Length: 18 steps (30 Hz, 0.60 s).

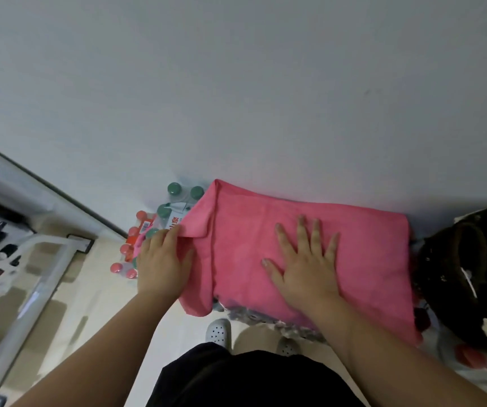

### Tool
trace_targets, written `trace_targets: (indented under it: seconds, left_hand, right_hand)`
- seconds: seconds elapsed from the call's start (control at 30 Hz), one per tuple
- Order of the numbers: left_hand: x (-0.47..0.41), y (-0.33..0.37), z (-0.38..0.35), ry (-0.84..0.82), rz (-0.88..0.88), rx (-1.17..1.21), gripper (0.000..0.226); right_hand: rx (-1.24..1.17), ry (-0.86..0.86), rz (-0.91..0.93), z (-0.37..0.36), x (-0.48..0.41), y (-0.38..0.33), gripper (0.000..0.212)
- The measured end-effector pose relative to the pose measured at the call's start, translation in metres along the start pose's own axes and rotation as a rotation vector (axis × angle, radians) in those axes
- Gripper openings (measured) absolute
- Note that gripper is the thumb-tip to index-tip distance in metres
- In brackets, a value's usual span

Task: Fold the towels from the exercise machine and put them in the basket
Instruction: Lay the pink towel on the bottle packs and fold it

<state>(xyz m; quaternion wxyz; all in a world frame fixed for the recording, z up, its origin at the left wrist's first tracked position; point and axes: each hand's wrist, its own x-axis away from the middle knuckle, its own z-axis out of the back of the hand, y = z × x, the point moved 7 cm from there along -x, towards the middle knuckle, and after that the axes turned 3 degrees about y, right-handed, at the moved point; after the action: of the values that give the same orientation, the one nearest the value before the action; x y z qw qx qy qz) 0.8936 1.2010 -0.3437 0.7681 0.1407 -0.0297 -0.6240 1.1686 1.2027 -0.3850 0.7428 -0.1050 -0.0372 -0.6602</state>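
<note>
Head view. The pink towel (pixel 309 248) lies spread just right of centre, its far edge against the pale wall (pixel 236 83), on a support it almost wholly hides; only a grey patterned strip (pixel 265 317) shows at the towel's 6 o'clock edge. The right hand (pixel 304 268) rests flat on the middle of the cloth, fingers straight and splayed toward 12 o'clock, holding nothing; it probably serves as an anchor so the layers do not slide. The left hand (pixel 160 259), at the towel's 9 o'clock edge, has its fingers curled round a loose flap with the thumb laid on top, a grip suited to drawing that flap toward 3 o'clock for the next fold. Judged from this, folding is under way and basketing not yet begun. Capped bottles (pixel 166 212), green and red, stand at the towel's 10 o'clock, partly under the flap. A dark dotted container (pixel 465 274), probably the basket, sits just beside the 3 o'clock edge, near enough for a short transfer. A white metal frame (pixel 31 274), possibly the exercise machine, occupies 8 o'clock of the picture, well apart.
</note>
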Motion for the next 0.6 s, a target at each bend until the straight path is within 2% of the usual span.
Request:
trace_targets:
  seconds: [0.2, 0.33, 0.47, 0.6]
  left_hand:
    - [-0.03, -0.016, 0.005, 0.007, 0.038, 0.15, 0.025]
    - [-0.065, -0.035, 0.013, -0.063, 0.2, 0.345, 0.015]
    - [-0.109, -0.07, 0.006, -0.159, 0.275, 0.499, 0.015]
    - [-0.145, -0.089, -0.002, -0.251, 0.205, 0.474, 0.02]
  right_hand:
    - [0.031, -0.031, -0.029, 0.0, 0.001, -0.001, 0.078]
    - [0.056, -0.089, -0.027, -0.002, -0.003, 0.0, 0.079]
    - [0.09, -0.115, -0.03, -0.002, -0.004, -0.001, 0.083]
    - [0.163, -0.14, -0.063, 0.001, -0.004, -0.002, 0.086]
